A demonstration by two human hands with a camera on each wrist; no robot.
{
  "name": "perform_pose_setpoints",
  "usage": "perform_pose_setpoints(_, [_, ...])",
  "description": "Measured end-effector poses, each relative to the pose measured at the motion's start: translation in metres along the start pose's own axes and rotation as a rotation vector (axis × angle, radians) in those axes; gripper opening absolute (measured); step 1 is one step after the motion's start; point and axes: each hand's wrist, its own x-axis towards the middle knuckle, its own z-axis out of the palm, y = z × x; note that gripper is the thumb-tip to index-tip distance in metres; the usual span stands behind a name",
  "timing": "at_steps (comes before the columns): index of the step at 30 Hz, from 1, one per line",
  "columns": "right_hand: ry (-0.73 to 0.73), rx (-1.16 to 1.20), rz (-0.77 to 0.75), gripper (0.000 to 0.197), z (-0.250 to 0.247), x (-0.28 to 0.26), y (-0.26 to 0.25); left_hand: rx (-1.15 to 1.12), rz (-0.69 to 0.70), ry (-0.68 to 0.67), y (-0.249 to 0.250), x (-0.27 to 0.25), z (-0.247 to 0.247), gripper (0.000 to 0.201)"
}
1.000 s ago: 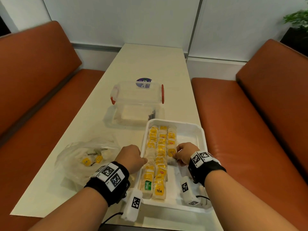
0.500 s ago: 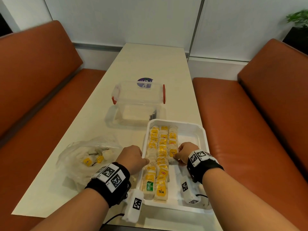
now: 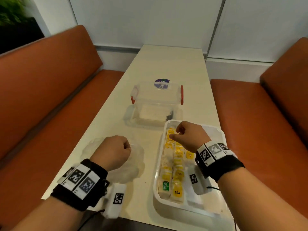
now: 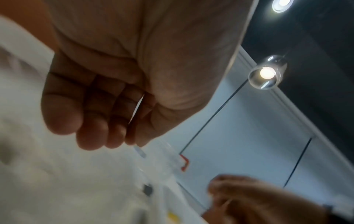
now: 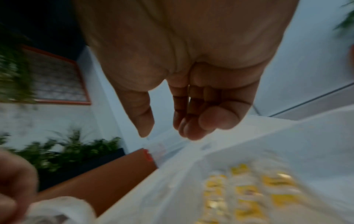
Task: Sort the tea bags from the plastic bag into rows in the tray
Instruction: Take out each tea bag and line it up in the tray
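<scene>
The white tray (image 3: pixel 166 202) lies at the table's near right. Three rows of yellow-labelled tea bags (image 3: pixel 177 165) fill its left half; they show blurred in the right wrist view (image 5: pixel 247 191). The crumpled clear plastic bag (image 3: pixel 133 165) lies left of the tray, its contents hidden by my left hand (image 3: pixel 125 147). That hand hovers over the bag as a fist, and in the left wrist view (image 4: pixel 99 121) its fingers are curled into the palm with nothing seen in them. My right hand (image 3: pixel 178 132) hangs above the far end of the rows. Its thumb and loosely bent fingers (image 5: pixel 191 130) stand apart and hold nothing.
A clear storage box (image 3: pixel 156 100) with red clips stands on its lid just beyond the tray. Orange benches (image 3: pixel 50 97) flank the long cream table (image 3: pixel 166 64). The tray's right half (image 3: pixel 215 132) holds no tea bags.
Both hands have left the rows. The left one moved left over the plastic bag and closed into a fist; the right one lifted toward the tray's far end. My head turned left.
</scene>
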Motion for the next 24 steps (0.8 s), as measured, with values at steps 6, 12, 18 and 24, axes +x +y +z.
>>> perform_pose_setpoints(6, [-0.252, -0.23, -0.237, 0.048, 0.044, 0.013, -0.071, 0.326, -0.012, -0.09, -0.049, 0.008, 0.007, 0.018])
perform_pose_setpoints(12, [-0.359, -0.408, -0.226, 0.065, 0.072, 0.019, -0.102, 0.275, 0.075, -0.187, -0.048, 0.014, 0.011, 0.111])
perform_pose_setpoints(18, [-0.358, -0.403, -0.238, 0.041, 0.073, 0.01, -0.105, 0.238, 0.046, -0.389, -0.057, 0.002, 0.002, 0.089])
perform_pose_setpoints(24, [-0.371, -0.342, -0.265, 0.041, 0.077, -0.001, -0.108, 0.254, -0.014, -0.183, -0.062, 0.018, 0.004, 0.031])
